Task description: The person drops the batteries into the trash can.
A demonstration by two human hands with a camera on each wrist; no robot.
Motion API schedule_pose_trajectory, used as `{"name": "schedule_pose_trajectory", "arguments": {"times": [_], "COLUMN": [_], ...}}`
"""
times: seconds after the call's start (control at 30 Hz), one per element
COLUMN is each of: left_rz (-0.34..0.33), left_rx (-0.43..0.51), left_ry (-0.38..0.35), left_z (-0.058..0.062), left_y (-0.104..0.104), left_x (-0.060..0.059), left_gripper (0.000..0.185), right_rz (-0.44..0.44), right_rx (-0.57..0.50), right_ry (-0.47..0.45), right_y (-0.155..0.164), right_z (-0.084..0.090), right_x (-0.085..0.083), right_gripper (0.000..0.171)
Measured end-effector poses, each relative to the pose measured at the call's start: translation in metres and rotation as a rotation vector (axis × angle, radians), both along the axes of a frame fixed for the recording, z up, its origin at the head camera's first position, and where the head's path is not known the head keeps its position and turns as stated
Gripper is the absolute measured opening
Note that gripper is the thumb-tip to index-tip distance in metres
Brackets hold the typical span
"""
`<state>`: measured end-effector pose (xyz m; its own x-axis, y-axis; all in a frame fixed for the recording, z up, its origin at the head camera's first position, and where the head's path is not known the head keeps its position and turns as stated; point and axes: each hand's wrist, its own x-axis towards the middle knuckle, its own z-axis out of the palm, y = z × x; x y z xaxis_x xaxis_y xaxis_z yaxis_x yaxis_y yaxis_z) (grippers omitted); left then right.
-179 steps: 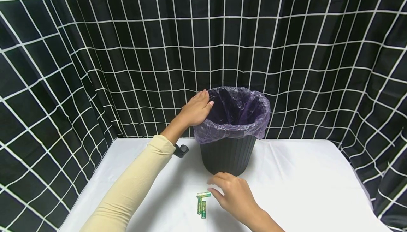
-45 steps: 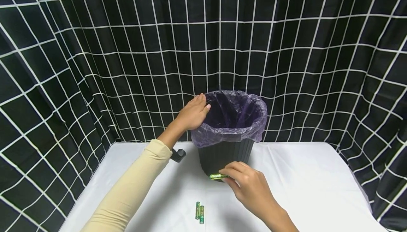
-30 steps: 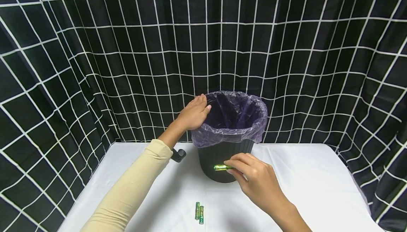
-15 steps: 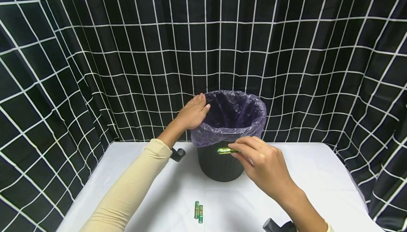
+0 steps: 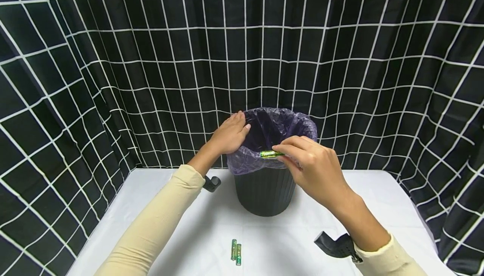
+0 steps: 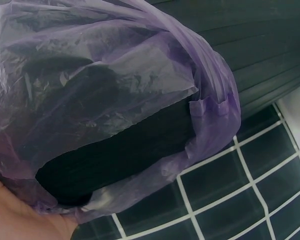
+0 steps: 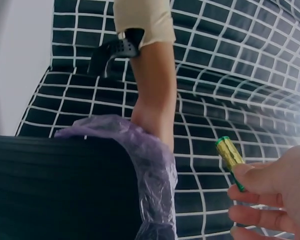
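Observation:
A black ribbed bin (image 5: 266, 194) lined with a purple plastic bag (image 5: 277, 129) stands at the back of the white table (image 5: 378, 208). My left hand (image 5: 230, 135) rests flat on the bin's left rim, palm on the bag (image 6: 115, 90). My right hand (image 5: 310, 164) pinches a green battery (image 5: 269, 154) between thumb and fingers, just above the near rim of the bin. The right wrist view shows that battery (image 7: 229, 155) poking up from my fingertips (image 7: 250, 182) beside the bag's edge (image 7: 150, 165). Two more green batteries (image 5: 236, 251) lie side by side on the table in front.
A black curtain with a white grid (image 5: 242, 49) closes in the back and both sides. The white table ends at its left edge (image 5: 98, 225) and right edge (image 5: 423, 217). Black wrist straps (image 5: 336, 245) sit on both of my forearms.
My right hand picked one battery out of the three on the table and has lifted it from the bin's base up to the rim. The left hand stayed on the rim.

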<state>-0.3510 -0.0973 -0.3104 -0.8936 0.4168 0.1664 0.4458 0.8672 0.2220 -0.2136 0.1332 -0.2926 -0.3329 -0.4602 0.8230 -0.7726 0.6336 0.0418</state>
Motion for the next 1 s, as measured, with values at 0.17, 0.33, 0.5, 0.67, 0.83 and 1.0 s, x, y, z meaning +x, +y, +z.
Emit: {"name": "schedule_pose_trajectory", "arguments": {"times": [0.17,0.33,0.5,0.67,0.83,1.0], "left_rz": [0.001,0.003,-0.005,-0.004,-0.003,0.001], "left_rx": [0.003,-0.003,-0.012,-0.017,-0.026,-0.031], "left_ry": [-0.005,-0.004,0.003,0.008,0.01,0.007], "left_z": [0.0,0.0,0.001,0.001,0.0,0.0], "left_y": [0.0,-0.001,-0.001,-0.001,-0.001,-0.001], "left_x": [0.0,0.0,0.0,-0.001,-0.003,-0.003], "left_gripper": [0.061,0.061,0.06,0.061,0.061,0.06], "right_rz": [-0.022,-0.042,-0.066,-0.088,-0.13,-0.161], "right_rx": [0.015,0.033,0.046,0.076,0.113,0.12], "right_ry": [-0.028,-0.064,-0.108,-0.141,-0.172,-0.197], "right_y": [0.0,0.0,0.0,0.001,0.002,0.001], "right_z": [0.003,0.004,0.004,0.003,0.0,-0.003], "right_x": [-0.012,-0.028,-0.045,-0.059,-0.069,-0.077], "right_gripper": [0.025,0.022,0.022,0.02,0.018,0.017]}}
